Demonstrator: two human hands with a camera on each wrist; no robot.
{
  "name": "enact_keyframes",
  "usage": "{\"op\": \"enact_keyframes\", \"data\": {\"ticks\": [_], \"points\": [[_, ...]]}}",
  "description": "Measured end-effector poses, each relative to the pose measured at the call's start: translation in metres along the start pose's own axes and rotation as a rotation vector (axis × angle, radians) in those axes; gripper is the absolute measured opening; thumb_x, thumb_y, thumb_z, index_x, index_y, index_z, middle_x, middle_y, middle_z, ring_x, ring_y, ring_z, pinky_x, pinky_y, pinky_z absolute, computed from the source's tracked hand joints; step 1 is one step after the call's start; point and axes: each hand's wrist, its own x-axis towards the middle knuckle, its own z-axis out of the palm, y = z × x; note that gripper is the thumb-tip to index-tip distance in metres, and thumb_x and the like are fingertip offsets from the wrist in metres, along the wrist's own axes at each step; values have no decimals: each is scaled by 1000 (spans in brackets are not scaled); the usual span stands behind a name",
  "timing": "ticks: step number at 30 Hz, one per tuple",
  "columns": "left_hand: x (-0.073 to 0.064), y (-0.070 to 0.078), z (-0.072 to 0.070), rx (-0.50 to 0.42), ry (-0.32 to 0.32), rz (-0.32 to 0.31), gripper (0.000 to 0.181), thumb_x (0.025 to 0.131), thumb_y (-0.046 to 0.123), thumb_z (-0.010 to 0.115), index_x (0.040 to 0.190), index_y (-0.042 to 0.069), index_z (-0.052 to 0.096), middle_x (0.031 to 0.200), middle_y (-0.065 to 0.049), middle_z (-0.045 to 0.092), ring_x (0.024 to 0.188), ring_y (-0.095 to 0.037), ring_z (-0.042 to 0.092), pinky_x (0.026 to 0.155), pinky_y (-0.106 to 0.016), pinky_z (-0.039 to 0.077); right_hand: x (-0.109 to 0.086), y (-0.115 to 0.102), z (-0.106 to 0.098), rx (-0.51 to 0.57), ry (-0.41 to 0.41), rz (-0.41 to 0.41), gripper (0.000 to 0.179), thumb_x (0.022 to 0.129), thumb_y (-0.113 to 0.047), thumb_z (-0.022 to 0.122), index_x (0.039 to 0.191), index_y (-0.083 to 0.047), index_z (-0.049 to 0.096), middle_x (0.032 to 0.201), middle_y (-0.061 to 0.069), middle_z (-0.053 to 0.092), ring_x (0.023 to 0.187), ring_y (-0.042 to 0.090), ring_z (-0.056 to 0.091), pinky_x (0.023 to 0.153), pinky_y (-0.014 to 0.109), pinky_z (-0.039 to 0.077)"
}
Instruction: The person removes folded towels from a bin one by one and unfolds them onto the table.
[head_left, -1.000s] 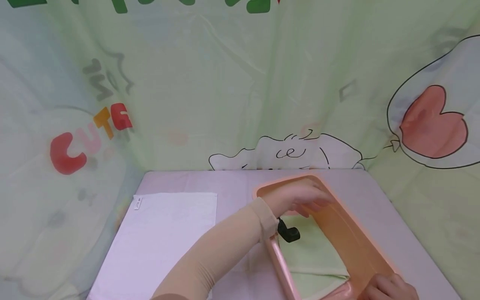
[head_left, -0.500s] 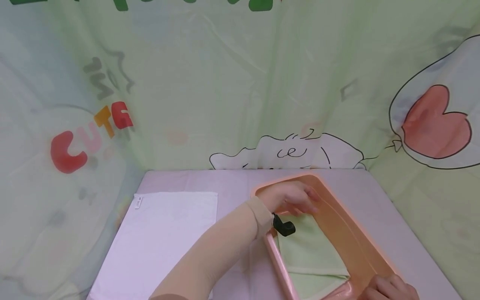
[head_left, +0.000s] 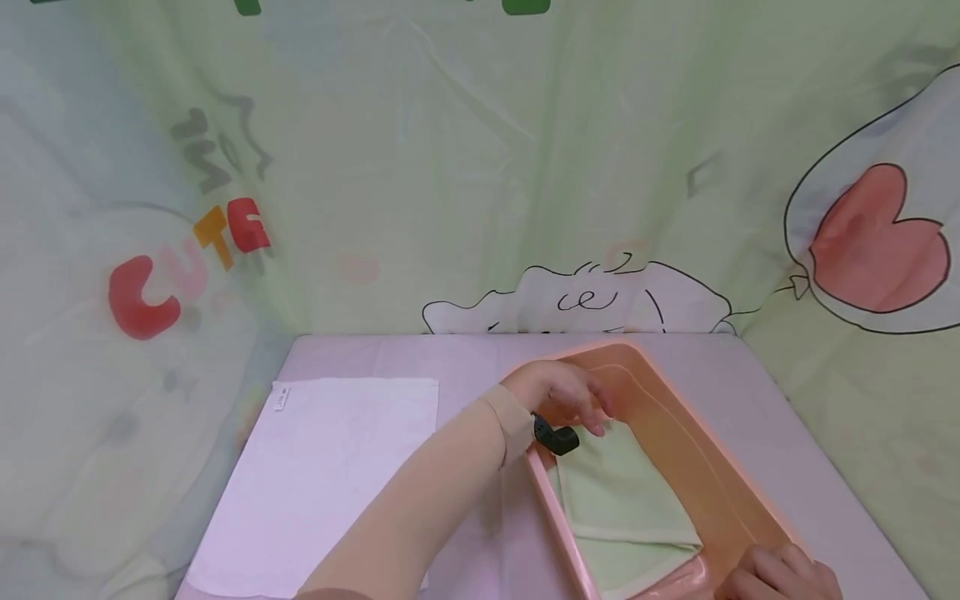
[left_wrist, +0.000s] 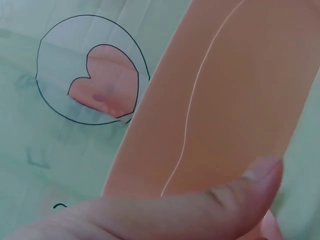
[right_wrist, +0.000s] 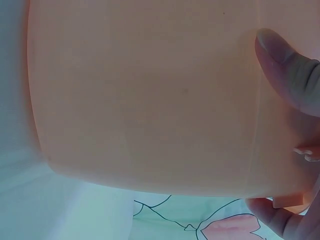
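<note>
In the head view, the green cloth (head_left: 626, 492) is lying in the pink tub (head_left: 686, 442), the left hand (head_left: 564, 390) hanging loosely by its far end. In the left wrist view, the thumb (left_wrist: 250, 192) is resting apart, pinching nothing. In the right wrist view, the right hand (right_wrist: 297, 82) is pinching the tub's wall; it should be holding still.

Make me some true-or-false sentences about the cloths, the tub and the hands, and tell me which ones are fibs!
1. The green cloth lies inside the pink tub. True.
2. The white cloth has a small label at one corner. True.
3. The white cloth is in the tub too. False: it lies on the table beside the tub.
4. The right hand rests on the white cloth. False: it holds the tub.
5. The left hand reaches over the tub. True.
</note>
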Motion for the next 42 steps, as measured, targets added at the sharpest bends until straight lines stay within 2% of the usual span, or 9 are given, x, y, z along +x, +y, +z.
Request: {"op": "enact_keyframes", "data": {"ticks": [4,7,13,19,22,26,30,37,42], "points": [[0,0,0,-118,-67,-127,48,90,6,83,135,10,67,128,-5,62,122,-26,51,109,-57,56,-1,0,2,-2,12,12,60,56,-9,89,70,-56,54,76,-35,46,73,-7,33,57,19,19],[-2,0,3,-229,-61,-242,51,89,1,82,136,14,64,138,-7,58,131,-29,50,99,-66,60,-1,-1,2,-6,9,28,61,56,-8,89,70,-56,54,75,-35,46,74,-7,34,57,20,19],[-7,1,8,-182,-122,-214,52,98,0,74,146,12,59,145,-8,60,140,-38,58,114,-58,54,-2,2,4,2,37,9,61,56,-7,88,71,-56,54,76,-35,46,74,-8,33,57,19,19],[-13,6,10,-143,-192,-277,39,99,3,73,137,11,66,125,-13,62,115,-35,66,110,-65,53,-3,6,5,24,42,-28,57,54,-9,87,71,-54,57,77,-35,46,75,-8,32,56,17,18],[-14,7,11,-84,-244,-293,38,101,3,71,138,10,66,119,-11,62,96,-26,64,93,-44,65,-3,8,7,36,60,-57,54,55,-10,86,72,-53,58,78,-34,47,75,-8,32,56,16,18],[-14,8,13,-76,-288,-339,36,102,1,68,137,9,66,100,-11,63,72,-22,62,70,-33,58,-4,9,6,22,42,-50,55,55,-10,87,74,-54,59,79,-36,47,75,-8,32,57,17,19],[-13,9,16,-67,-260,-404,32,101,2,68,131,13,71,92,-12,67,63,-24,63,78,-37,60,-3,8,3,9,16,-25,56,57,-10,89,74,-54,59,80,-37,46,74,-8,32,57,18,20],[-10,9,13,107,-269,-322,33,101,4,69,130,19,77,112,-3,66,79,-17,61,63,-27,54,-2,8,2,7,11,-18,54,59,-13,90,75,-55,60,80,-37,46,75,-8,32,58,19,20],[-5,7,10,130,-267,-147,36,101,7,70,134,18,75,134,5,65,110,-13,62,87,-29,60,-2,10,2,-6,1,-55,55,58,-13,89,76,-55,59,80,-37,45,74,-9,32,57,16,21]]}}
